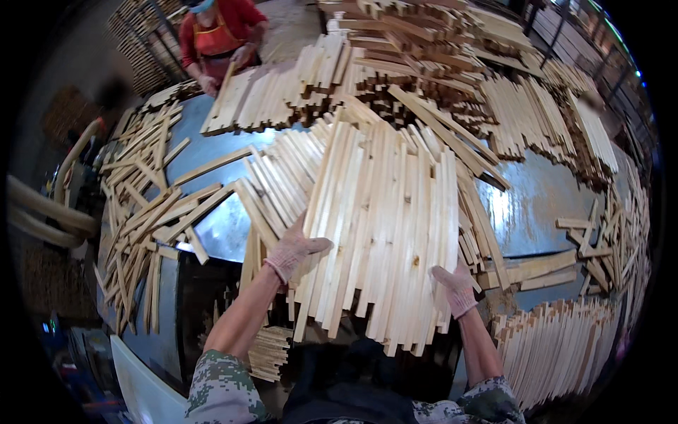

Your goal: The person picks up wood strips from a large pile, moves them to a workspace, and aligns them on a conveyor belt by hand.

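Observation:
Between my two gloved hands is a wide layer of pale wooden strips [385,219], side by side with uneven near ends. My left hand [298,251] grips its left edge, thumb on top and the other fingers hidden. On the opposite edge, my right hand [455,284] closes the same way, its thumb resting on the wood. The near ends jut out over the table's front edge towards my body. More strips lie fanned out [282,169] just beyond my left hand, partly covered by the held layer.
Loose strips [145,219] lie jumbled on the metal table [226,225] at left. Tall stacks of strips [417,56] fill the far side. At lower right stands another strip stack [558,346]. Across the table, a person in a red apron [215,42] handles strips.

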{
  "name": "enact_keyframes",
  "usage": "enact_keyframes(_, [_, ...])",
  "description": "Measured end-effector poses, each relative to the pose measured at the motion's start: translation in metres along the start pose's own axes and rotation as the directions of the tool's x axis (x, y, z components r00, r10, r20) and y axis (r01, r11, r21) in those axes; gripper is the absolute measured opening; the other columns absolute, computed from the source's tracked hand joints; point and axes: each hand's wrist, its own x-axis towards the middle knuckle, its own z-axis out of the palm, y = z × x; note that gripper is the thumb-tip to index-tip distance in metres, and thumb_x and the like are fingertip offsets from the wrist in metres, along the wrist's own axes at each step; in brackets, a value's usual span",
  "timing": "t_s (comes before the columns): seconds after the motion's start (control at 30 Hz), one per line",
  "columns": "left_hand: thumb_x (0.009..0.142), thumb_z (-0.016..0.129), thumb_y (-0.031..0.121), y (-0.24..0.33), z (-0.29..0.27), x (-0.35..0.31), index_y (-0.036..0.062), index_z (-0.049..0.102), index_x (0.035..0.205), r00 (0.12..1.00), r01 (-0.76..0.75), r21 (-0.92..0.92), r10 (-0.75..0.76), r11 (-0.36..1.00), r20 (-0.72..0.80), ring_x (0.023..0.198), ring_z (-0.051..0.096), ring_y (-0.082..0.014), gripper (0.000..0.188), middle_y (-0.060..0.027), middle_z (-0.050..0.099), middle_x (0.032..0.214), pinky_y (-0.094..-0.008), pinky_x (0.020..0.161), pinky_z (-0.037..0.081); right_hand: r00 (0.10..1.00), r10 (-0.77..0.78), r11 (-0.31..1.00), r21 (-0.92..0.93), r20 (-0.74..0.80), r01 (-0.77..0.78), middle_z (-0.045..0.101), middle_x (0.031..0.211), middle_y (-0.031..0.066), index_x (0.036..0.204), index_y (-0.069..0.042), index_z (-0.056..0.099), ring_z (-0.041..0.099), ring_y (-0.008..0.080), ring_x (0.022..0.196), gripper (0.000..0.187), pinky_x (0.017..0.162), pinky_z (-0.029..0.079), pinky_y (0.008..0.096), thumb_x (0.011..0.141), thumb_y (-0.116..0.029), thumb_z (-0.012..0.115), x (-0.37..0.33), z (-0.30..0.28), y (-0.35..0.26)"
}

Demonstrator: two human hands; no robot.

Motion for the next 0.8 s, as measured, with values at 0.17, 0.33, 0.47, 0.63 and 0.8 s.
enact_keyframes(0.17, [0.076, 0.096, 0.017, -0.008, -0.005, -0.045, 0.003, 0.033, 0.165, 0.993, -0.092, -0.006, 0.091, 0.996, -0.074, 0.123, 0.064, -0.0204, 0.11, -0.0134, 0.065, 0.141, -0.0336, 0.107, 0.054, 0.999, -0.02, 0.99, -0.139, -0.028, 0.016, 0.07, 0.129, 0.0107, 0.146, 0.002, 0.056, 0.069, 0.0209, 0.112, 0.067, 0.096, 0.057, 0.0341, 0.083, -0.005, 0.078, -0.025, 0.019, -0.03])
enact_keyframes(0.33, [0.076, 0.097, 0.021, 0.017, -0.026, -0.134, 0.0059, 0.03, 0.167, 0.959, -0.184, -0.146, 0.145, 0.972, -0.243, 0.143, 0.047, -0.0209, 0.115, -0.0124, 0.051, 0.157, -0.0362, 0.122, 0.037, 0.981, -0.141, 0.919, -0.353, 0.131, 0.179, 0.071, 0.12, 0.0084, 0.143, 0.002, 0.056, 0.067, 0.0164, 0.099, 0.064, 0.085, 0.055, 0.0295, 0.08, -0.004, 0.069, -0.025, 0.044, -0.045])
enact_keyframes(0.47, [0.075, 0.096, 0.02, 0.004, -0.048, -0.212, 0.0079, 0.026, 0.169, 0.874, -0.403, -0.256, 0.287, 0.879, -0.393, 0.148, 0.042, -0.0223, 0.118, -0.0116, 0.046, 0.162, -0.0371, 0.126, 0.032, 0.952, -0.022, 0.88, -0.446, 0.304, 0.163, 0.068, 0.105, 0.0031, 0.142, 0.002, 0.056, 0.058, 0.0069, 0.069, 0.062, 0.054, 0.042, 0.0186, 0.082, -0.007, 0.067, -0.036, 0.105, -0.077])
enact_keyframes(0.63, [0.079, 0.087, 0.008, -0.019, -0.069, -0.35, 0.0072, 0.021, 0.17, 0.702, -0.435, -0.108, 0.261, 0.894, -0.662, 0.138, 0.054, -0.0235, 0.113, -0.0166, 0.048, 0.16, -0.0356, 0.114, 0.047, 0.824, -0.042, 0.967, -0.186, 0.565, 0.176, 0.068, 0.113, 0.009, 0.15, 0.005, 0.046, 0.068, 0.0183, 0.087, 0.073, 0.077, 0.057, 0.0284, 0.082, -0.002, 0.072, -0.081, 0.175, -0.083])
enact_keyframes(0.8, [0.081, 0.083, 0.001, -0.035, -0.025, -0.536, 0.0155, 0.024, 0.17, 0.526, -0.462, -0.202, 0.083, 0.863, -0.846, 0.133, 0.053, -0.0213, 0.108, -0.0125, 0.05, 0.157, -0.037, 0.111, 0.049, 0.559, 0.019, 0.989, -0.098, 0.829, 0.112, 0.066, 0.118, 0.0101, 0.153, 0.007, 0.041, 0.067, 0.0174, 0.093, 0.075, 0.083, 0.056, 0.0299, 0.084, -0.001, 0.072, -0.183, 0.271, -0.064])
